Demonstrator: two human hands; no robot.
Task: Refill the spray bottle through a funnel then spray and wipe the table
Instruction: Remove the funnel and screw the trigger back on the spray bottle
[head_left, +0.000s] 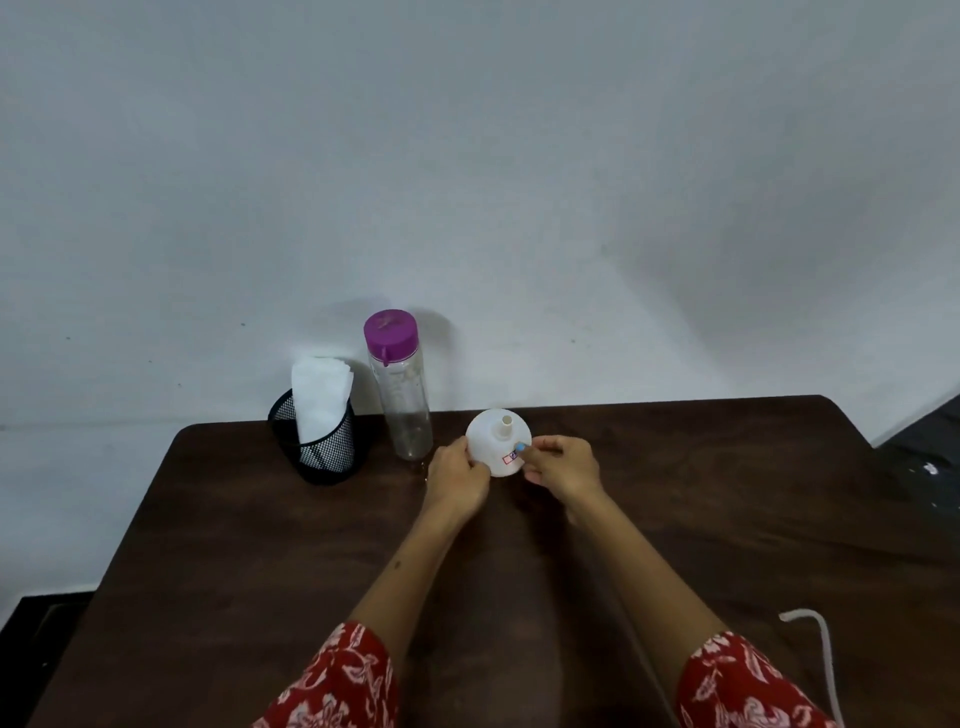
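Both hands held the white funnel (496, 441) over the far middle of the dark table (727, 493), spout up: the left hand (457, 475) gripped its left rim with curled fingers, the right hand (563, 465) pinched its right rim. A purple-capped clear bottle (400, 387) stood just left of it, beside a mesh cup (317, 447) holding white tissues (319, 392).

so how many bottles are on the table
1 in view: the clear bottle with a purple cap, upright at the table's far edge, between the mesh cup and the funnel. No spray bottle shows.
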